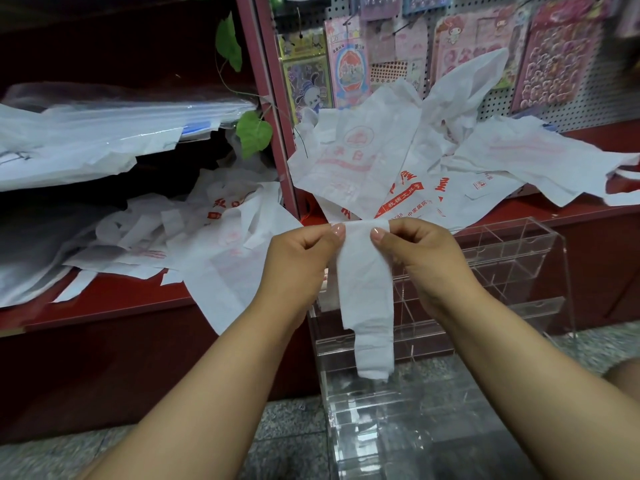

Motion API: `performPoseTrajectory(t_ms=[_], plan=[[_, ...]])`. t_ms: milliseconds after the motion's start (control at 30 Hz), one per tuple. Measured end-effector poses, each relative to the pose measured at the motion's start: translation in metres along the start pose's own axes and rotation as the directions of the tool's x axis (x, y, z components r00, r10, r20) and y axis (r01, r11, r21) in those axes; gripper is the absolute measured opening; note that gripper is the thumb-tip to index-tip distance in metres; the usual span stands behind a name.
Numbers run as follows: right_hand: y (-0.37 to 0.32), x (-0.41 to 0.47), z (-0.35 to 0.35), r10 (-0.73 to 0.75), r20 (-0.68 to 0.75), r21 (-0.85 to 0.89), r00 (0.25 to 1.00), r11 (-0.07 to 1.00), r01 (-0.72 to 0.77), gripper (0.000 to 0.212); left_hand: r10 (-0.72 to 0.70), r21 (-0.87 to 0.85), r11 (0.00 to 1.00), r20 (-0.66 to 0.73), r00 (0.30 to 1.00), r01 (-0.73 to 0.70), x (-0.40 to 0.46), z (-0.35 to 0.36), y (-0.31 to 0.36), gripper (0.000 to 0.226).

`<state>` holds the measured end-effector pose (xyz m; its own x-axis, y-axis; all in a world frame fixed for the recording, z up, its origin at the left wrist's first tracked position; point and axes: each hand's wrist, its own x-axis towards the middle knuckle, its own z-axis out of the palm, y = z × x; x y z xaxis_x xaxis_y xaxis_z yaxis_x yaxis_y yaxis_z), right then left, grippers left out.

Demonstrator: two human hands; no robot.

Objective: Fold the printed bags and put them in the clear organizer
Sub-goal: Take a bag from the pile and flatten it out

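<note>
Two top corners of a folded printed bag (365,282) were pinched by the left hand (298,261) and right hand (420,258); thin, limp, slippery film was judged best held at edges.

- Left hand (298,261) and right hand (420,258) pinch the top corners of a folded bag (365,289), which hangs as a narrow strip.
- Clear organizer (502,251) stands behind it.
- Loose printed bags (353,161) lie on the red shelf (114,306).

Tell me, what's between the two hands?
In the head view, the top edge of a folded white bag spans the gap between the left hand and right hand. Both pinch it; the rest hangs down.
</note>
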<state>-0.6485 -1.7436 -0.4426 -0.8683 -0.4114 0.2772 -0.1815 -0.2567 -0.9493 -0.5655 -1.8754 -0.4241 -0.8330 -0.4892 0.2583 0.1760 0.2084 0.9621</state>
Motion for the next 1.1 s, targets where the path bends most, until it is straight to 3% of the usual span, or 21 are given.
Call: performPoseTrajectory(t_ms=[300,533,867,1000,1100], plan=[[0.015,0.002,-0.006,0.096,0.041,-0.136,0.994,0.987,-0.09,0.009,-0.108,-0.164,0.979,0.076,0.991,0.119,0.003,0.0,-0.005,0.026],[0.019,0.002,-0.003,0.093,0.019,-0.098,0.995,0.991,-0.091,0.018,-0.107,-0.195,0.974,0.074,0.992,0.119,0.005,0.004,-0.012,0.037],[0.027,-0.001,0.006,0.082,-0.178,-0.044,0.981,0.995,-0.091,0.011,-0.131,-0.228,0.963,0.071,0.989,0.144,0.001,0.015,-0.02,0.041],[0.03,0.0,0.005,0.066,-0.254,-0.027,0.965,0.997,-0.076,0.011,-0.18,-0.125,0.975,0.03,0.983,0.183,-0.002,0.019,-0.024,0.037],[0.03,0.002,0.0,0.019,-0.326,-0.054,0.945,0.998,-0.038,0.015,-0.209,0.187,0.964,0.077,0.975,0.191,-0.004,0.021,-0.033,0.032]])
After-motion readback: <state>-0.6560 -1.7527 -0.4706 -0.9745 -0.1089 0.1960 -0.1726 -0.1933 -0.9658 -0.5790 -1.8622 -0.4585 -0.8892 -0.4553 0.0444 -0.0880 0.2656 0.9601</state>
